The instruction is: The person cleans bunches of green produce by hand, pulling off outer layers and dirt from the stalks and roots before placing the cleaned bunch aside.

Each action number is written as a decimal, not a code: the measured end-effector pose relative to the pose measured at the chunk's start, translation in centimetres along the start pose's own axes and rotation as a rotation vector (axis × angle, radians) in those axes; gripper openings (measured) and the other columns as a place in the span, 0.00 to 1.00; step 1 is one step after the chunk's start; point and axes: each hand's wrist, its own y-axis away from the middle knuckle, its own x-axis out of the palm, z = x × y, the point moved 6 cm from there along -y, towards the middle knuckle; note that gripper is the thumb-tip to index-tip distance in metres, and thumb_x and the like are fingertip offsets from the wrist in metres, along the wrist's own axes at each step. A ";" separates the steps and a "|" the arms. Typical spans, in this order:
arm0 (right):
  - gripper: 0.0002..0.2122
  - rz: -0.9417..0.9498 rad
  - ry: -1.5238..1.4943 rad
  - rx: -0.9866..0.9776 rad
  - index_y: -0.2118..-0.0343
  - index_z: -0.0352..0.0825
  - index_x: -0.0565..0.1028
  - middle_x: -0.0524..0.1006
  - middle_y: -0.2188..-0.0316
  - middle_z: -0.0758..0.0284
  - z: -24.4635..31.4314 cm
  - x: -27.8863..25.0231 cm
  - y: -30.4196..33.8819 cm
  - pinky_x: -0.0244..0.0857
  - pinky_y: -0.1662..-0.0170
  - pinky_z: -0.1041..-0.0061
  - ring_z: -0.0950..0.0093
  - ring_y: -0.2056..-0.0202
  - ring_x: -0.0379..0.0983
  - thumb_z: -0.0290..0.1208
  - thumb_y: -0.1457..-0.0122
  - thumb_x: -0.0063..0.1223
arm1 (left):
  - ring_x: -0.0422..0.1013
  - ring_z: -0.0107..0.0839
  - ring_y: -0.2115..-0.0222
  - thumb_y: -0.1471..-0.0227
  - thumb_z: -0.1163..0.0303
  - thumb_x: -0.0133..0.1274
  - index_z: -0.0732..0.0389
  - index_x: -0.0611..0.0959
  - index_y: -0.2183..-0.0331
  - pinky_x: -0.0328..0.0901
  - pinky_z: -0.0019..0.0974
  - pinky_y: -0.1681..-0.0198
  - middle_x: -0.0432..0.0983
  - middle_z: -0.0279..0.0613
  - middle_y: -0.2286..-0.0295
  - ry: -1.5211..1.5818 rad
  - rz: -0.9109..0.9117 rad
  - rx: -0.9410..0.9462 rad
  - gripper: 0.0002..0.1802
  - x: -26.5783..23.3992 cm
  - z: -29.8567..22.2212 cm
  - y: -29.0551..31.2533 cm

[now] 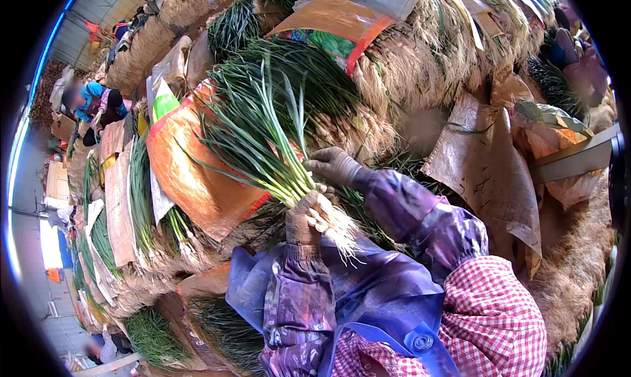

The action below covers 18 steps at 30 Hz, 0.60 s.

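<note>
Checked fabric (493, 311) sits before held green onions (282, 173), long-leaved and pale-rooted.

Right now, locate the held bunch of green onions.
In the head view, the bunch is near centre, gripped in the left hand, with the right hand to its right.

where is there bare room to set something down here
The orange sack shows a bare patch between the held green onions and the leafy row to its left. The brown sheet, right of the right sleeve, is mostly bare, though creased. Crowded: beyond the right hand, where leafy bunches pile up.
</note>
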 end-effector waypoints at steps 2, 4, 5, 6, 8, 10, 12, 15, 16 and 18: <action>0.11 -0.229 0.742 0.028 0.65 0.38 0.76 0.78 0.72 0.63 0.8 -2.6 -0.6 0.67 0.66 0.67 0.68 0.73 0.74 0.40 0.45 0.50 | 0.71 0.31 0.77 0.53 0.70 0.54 0.66 0.75 0.63 0.68 0.30 0.75 0.74 0.44 0.72 0.232 0.021 0.054 0.14 0.9 -0.4 0.4; 0.11 -0.681 0.225 -0.037 0.67 0.40 0.77 0.77 0.75 0.63 -4.2 -8.8 0.2 0.67 0.69 0.66 0.66 0.75 0.72 0.41 0.45 0.49 | 0.71 0.30 0.79 0.53 0.71 0.54 0.65 0.75 0.63 0.67 0.27 0.80 0.75 0.43 0.72 0.280 -0.007 0.048 0.14 2.4 -0.2 -0.1; 0.10 -0.344 0.612 0.188 0.67 0.39 0.77 0.77 0.73 0.63 -5.0 -6.9 0.2 0.68 0.68 0.69 0.69 0.72 0.73 0.38 0.44 0.48 | 0.71 0.30 0.78 0.53 0.71 0.54 0.65 0.75 0.62 0.67 0.28 0.79 0.75 0.43 0.72 0.237 -0.038 0.043 0.14 1.2 -0.2 0.1; 0.09 0.012 0.986 0.405 0.67 0.39 0.78 0.77 0.72 0.62 -5.8 -5.7 1.2 0.68 0.66 0.72 0.72 0.68 0.74 0.35 0.44 0.47 | 0.71 0.31 0.78 0.53 0.72 0.53 0.65 0.75 0.61 0.68 0.28 0.79 0.74 0.43 0.72 0.198 -0.058 0.034 0.14 0.2 -0.3 0.2; 0.09 0.004 1.009 0.327 0.69 0.41 0.78 0.77 0.74 0.64 -6.1 -5.6 1.3 0.68 0.68 0.70 0.70 0.71 0.74 0.39 0.46 0.49 | 0.71 0.31 0.78 0.53 0.73 0.54 0.64 0.74 0.58 0.68 0.28 0.79 0.75 0.44 0.71 0.197 -0.143 0.078 0.17 -1.4 -0.1 0.4; 0.10 -0.015 1.032 0.247 0.71 0.44 0.78 0.76 0.76 0.65 -6.0 -6.3 1.1 0.67 0.70 0.68 0.68 0.74 0.73 0.42 0.49 0.51 | 0.71 0.32 0.77 0.53 0.72 0.54 0.64 0.73 0.57 0.69 0.32 0.76 0.75 0.45 0.71 0.196 -0.135 -0.015 0.19 -1.7 0.0 0.4; 0.10 -0.025 1.050 0.167 0.73 0.46 0.78 0.76 0.78 0.66 -6.0 -6.6 0.5 0.67 0.72 0.65 0.66 0.76 0.72 0.46 0.51 0.54 | 0.72 0.34 0.76 0.53 0.72 0.53 0.65 0.73 0.57 0.69 0.35 0.73 0.75 0.45 0.71 0.221 -0.161 0.006 0.19 -0.6 -0.2 0.9; 0.11 -0.440 1.121 0.116 0.73 0.44 0.77 0.76 0.76 0.65 -4.4 -10.7 -4.0 0.66 0.67 0.70 0.65 0.72 0.74 0.45 0.52 0.53 | 0.72 0.37 0.74 0.53 0.72 0.53 0.66 0.72 0.57 0.70 0.39 0.68 0.75 0.46 0.71 0.232 -0.063 0.025 0.19 1.8 -0.8 0.7; 0.11 -0.366 1.124 0.153 0.72 0.43 0.77 0.77 0.76 0.65 -5.2 -11.2 -5.1 0.66 0.67 0.71 0.67 0.73 0.74 0.44 0.52 0.53 | 0.72 0.38 0.73 0.53 0.72 0.53 0.67 0.72 0.57 0.69 0.40 0.67 0.75 0.46 0.71 0.243 -0.010 0.030 0.19 2.2 -0.9 0.5; 0.13 -0.302 0.793 0.177 0.71 0.38 0.77 0.77 0.76 0.66 -6.0 -11.7 -5.6 0.66 0.67 0.74 0.72 0.74 0.73 0.43 0.52 0.55 | 0.72 0.36 0.70 0.53 0.72 0.53 0.67 0.73 0.58 0.69 0.38 0.66 0.75 0.45 0.71 0.225 0.066 -0.026 0.18 1.7 -0.5 -0.3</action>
